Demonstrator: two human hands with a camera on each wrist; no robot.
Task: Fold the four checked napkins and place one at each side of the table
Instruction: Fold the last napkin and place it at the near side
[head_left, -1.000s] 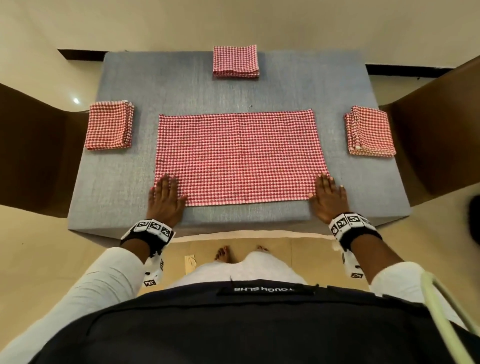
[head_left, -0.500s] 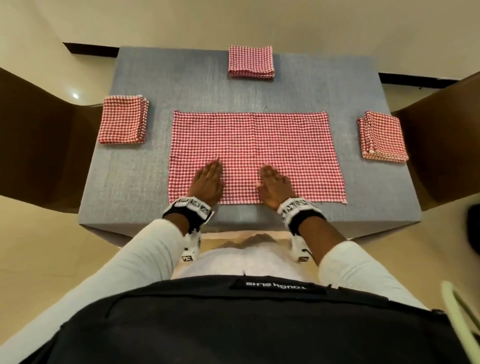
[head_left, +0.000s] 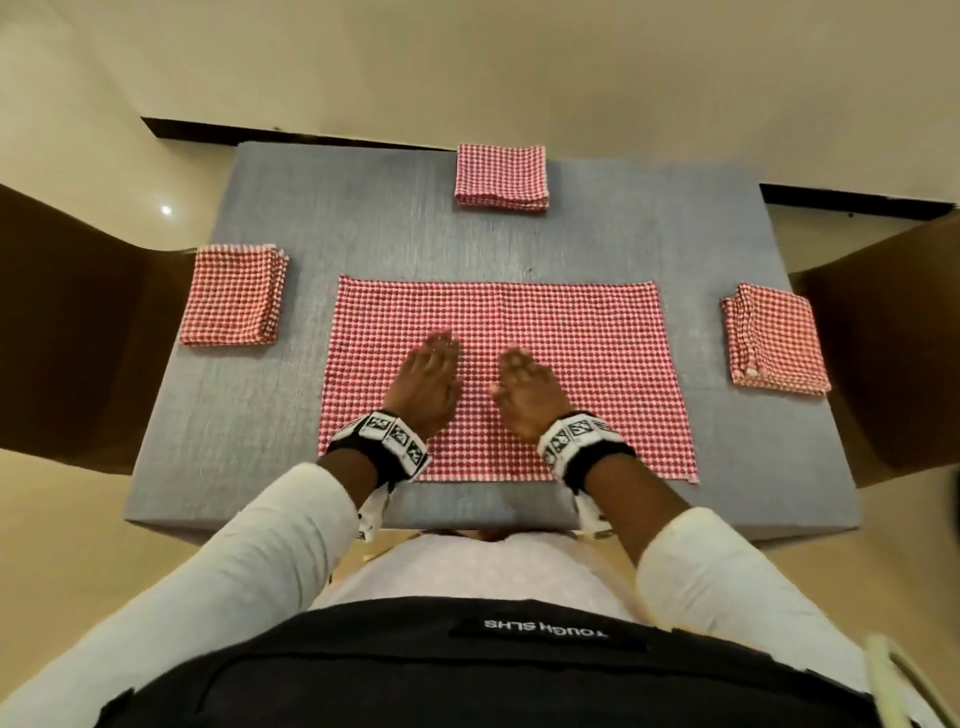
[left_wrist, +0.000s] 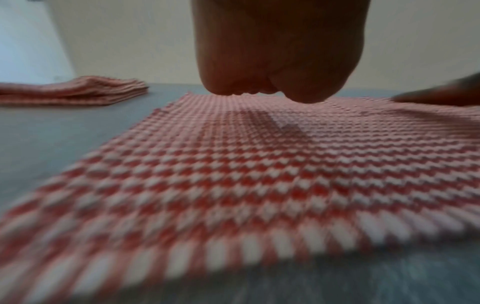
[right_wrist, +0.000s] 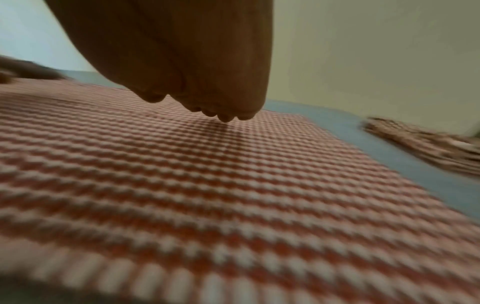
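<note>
On spread napkin (head_left: 506, 374): both hands flat (wrist views: palms lifted).

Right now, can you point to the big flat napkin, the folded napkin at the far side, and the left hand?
big flat napkin (head_left: 571, 332), head view, open middle.
far folded napkin (head_left: 502, 175), head view, top face.
left hand (head_left: 428, 382), head view, back of hand.

The large napkin (head_left: 506, 374) is spread flat on the counter (head_left: 311, 249), near its front edge. Folded napkins are set at three sides: one at left (head_left: 234, 296), one at the far edge (head_left: 502, 176), one at right (head_left: 776, 338). The left hand (head_left: 426, 387) and right hand (head_left: 527, 395) are laid side by side on the spread napkin.
</note>
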